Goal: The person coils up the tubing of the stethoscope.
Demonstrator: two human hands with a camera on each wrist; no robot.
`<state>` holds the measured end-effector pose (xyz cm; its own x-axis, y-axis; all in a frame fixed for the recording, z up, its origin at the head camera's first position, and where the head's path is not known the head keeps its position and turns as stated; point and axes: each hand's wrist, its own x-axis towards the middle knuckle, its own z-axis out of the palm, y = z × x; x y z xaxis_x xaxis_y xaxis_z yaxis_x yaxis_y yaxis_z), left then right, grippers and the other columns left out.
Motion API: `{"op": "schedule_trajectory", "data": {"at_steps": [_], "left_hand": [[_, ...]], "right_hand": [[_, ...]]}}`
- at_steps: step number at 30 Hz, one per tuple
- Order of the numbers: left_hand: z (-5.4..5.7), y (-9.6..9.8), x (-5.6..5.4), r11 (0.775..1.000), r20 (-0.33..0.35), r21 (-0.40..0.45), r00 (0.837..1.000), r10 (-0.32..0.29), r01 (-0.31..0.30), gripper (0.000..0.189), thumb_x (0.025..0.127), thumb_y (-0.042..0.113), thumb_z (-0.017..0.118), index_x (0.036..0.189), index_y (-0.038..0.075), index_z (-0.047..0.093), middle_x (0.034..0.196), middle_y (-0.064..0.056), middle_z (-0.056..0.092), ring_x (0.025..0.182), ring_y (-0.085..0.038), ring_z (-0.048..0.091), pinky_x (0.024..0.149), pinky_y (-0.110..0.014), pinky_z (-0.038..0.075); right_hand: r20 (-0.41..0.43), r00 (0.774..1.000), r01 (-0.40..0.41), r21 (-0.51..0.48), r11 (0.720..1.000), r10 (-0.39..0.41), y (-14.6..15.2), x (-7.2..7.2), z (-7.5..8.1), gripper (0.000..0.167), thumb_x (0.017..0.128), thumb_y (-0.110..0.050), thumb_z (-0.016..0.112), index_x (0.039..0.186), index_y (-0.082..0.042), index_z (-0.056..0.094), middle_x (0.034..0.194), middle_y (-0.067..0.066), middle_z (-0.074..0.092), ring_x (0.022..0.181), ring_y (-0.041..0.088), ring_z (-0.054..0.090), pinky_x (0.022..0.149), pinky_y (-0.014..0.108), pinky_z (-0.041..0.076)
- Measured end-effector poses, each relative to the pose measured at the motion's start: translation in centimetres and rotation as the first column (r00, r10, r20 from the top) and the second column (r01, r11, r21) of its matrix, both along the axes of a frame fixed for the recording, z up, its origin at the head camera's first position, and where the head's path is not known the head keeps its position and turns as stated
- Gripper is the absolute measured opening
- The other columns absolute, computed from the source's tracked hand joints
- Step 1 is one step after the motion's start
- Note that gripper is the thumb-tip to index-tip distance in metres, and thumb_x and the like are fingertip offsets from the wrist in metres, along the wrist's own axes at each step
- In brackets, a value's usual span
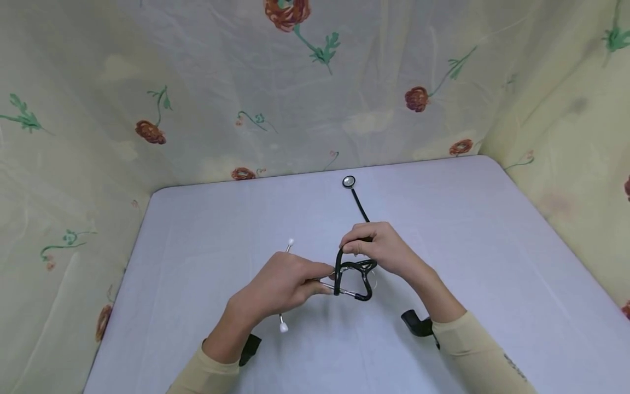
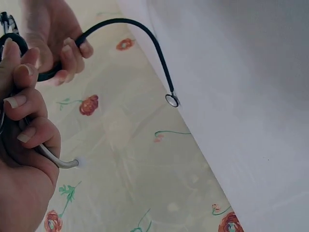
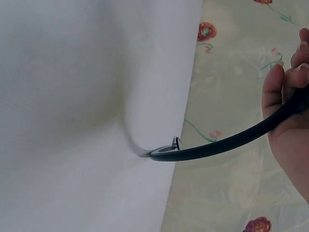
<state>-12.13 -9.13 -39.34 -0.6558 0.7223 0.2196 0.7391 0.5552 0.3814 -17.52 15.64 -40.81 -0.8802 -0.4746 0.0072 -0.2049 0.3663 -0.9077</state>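
Observation:
A stethoscope with black tubing (image 1: pixel 367 282) and metal ear tubes is held between both hands above the table. My left hand (image 1: pixel 280 282) grips the metal ear tubes, and a white ear tip (image 1: pixel 283 327) sticks out on either side of it. With thumb and fingers my right hand (image 1: pixel 381 246) pinches the black tubing, part of which is looped around the ear tubes. From that hand the rest of the tube runs toward the table's far edge, ending in the round chest piece (image 1: pixel 349 181). In the left wrist view the tube (image 2: pixel 157 46) arches over to the chest piece (image 2: pixel 172 100).
A white-covered table (image 1: pixel 211 230) lies under the hands. Flowered curtain cloth (image 1: pixel 197 82) hangs behind it and along both sides. Black wrist mounts (image 1: pixel 417 324) show beneath the forearms, close to the tabletop.

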Motion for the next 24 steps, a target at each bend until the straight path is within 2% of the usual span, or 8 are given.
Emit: {"op": "schedule_trajectory", "data": {"at_steps": [4, 8, 11, 13, 15, 20, 22, 24], "left_hand": [[-0.1, -0.1, -0.1, 0.999, -0.014, 0.045, 1.0, 0.001, 0.0, 0.011, 0.09, 0.035, 0.071, 0.094, 0.026, 0.068, 0.075, 0.019, 0.067, 0.056, 0.006, 0.045, 0.053, -0.013, 0.034], [-0.1, -0.2, -0.2, 0.994, -0.013, 0.103, 1.0, 0.026, -0.024, 0.01, 0.089, 0.034, 0.072, 0.094, 0.026, 0.068, 0.064, 0.018, 0.057, 0.054, 0.005, 0.04, 0.052, -0.014, 0.031], [-0.2, -0.4, -0.4, 0.988, -0.004, 0.148, 0.999, 0.053, -0.052, 0.012, 0.089, 0.033, 0.073, 0.099, 0.026, 0.07, 0.06, 0.018, 0.051, 0.054, 0.004, 0.039, 0.053, -0.014, 0.032], [-0.3, -0.5, -0.6, 0.982, 0.0, 0.172, 0.997, 0.081, -0.08, 0.015, 0.089, 0.033, 0.072, 0.102, 0.026, 0.071, 0.06, 0.017, 0.049, 0.054, 0.003, 0.039, 0.053, -0.014, 0.032], [-0.5, -0.5, -0.8, 0.975, 0.008, 0.19, 0.993, 0.115, -0.114, 0.014, 0.089, 0.032, 0.073, 0.101, 0.026, 0.071, 0.061, 0.016, 0.048, 0.054, 0.002, 0.038, 0.053, -0.016, 0.032], [-1.1, -0.6, -1.2, 0.955, 0.061, 0.208, 0.977, 0.202, -0.211, 0.009, 0.091, 0.03, 0.071, 0.098, 0.025, 0.07, 0.061, 0.014, 0.044, 0.054, 0.0, 0.037, 0.052, -0.018, 0.031], [-1.4, -0.7, -1.4, 0.949, 0.065, 0.208, 0.971, 0.228, -0.237, 0.007, 0.091, 0.029, 0.071, 0.094, 0.024, 0.068, 0.06, 0.014, 0.041, 0.053, 0.0, 0.036, 0.052, -0.018, 0.029], [-1.6, -0.7, -1.5, 0.943, 0.057, 0.212, 0.967, 0.249, -0.255, 0.01, 0.091, 0.029, 0.071, 0.087, 0.023, 0.064, 0.059, 0.014, 0.038, 0.052, -0.001, 0.034, 0.051, -0.018, 0.027]], "right_hand": [[0.005, 1.0, -0.012, -0.017, 1.0, 0.013, 0.0, 0.0, -0.3, 0.012, 0.091, -0.023, 0.072, 0.095, -0.012, 0.077, 0.087, 0.011, 0.067, 0.078, 0.015, 0.056, 0.075, 0.034, 0.051], [0.0, 1.0, -0.015, 0.0, 1.0, 0.015, 0.0, 0.0, -0.5, 0.013, 0.093, -0.022, 0.069, 0.098, -0.013, 0.077, 0.091, 0.007, 0.07, 0.082, 0.016, 0.059, 0.075, 0.032, 0.051], [-0.01, 1.0, 0.006, 0.026, 1.0, -0.006, -0.1, 0.1, -0.7, 0.016, 0.094, -0.009, 0.063, 0.102, -0.012, 0.077, 0.097, 0.005, 0.073, 0.088, 0.016, 0.062, 0.08, 0.031, 0.051], [-0.023, 0.999, 0.027, 0.029, 0.999, -0.026, -0.2, 0.1, -0.9, 0.024, 0.093, 0.001, 0.059, 0.105, -0.009, 0.076, 0.098, 0.007, 0.073, 0.091, 0.017, 0.064, 0.081, 0.031, 0.051], [-0.04, 0.998, 0.04, 0.03, 0.999, -0.039, -0.4, 0.2, -1.0, 0.021, 0.092, 0.004, 0.057, 0.099, -0.005, 0.076, 0.097, 0.012, 0.073, 0.09, 0.018, 0.062, 0.079, 0.031, 0.049], [-0.049, 0.998, 0.046, 0.041, 0.998, -0.044, -0.9, 0.5, -1.3, 0.015, 0.097, -0.008, 0.06, 0.094, -0.001, 0.073, 0.103, 0.02, 0.073, 0.085, 0.02, 0.061, 0.071, 0.03, 0.048], [-0.039, 0.999, 0.037, 0.047, 0.998, -0.035, -1.0, 0.6, -1.4, 0.017, 0.098, -0.006, 0.058, 0.102, 0.0, 0.074, 0.106, 0.021, 0.073, 0.082, 0.022, 0.062, 0.069, 0.029, 0.049], [-0.032, 0.999, 0.023, 0.058, 0.998, -0.021, -1.1, 0.8, -1.4, 0.02, 0.098, -0.002, 0.056, 0.109, 0.001, 0.072, 0.102, 0.023, 0.073, 0.078, 0.023, 0.061, 0.068, 0.03, 0.05]]}}
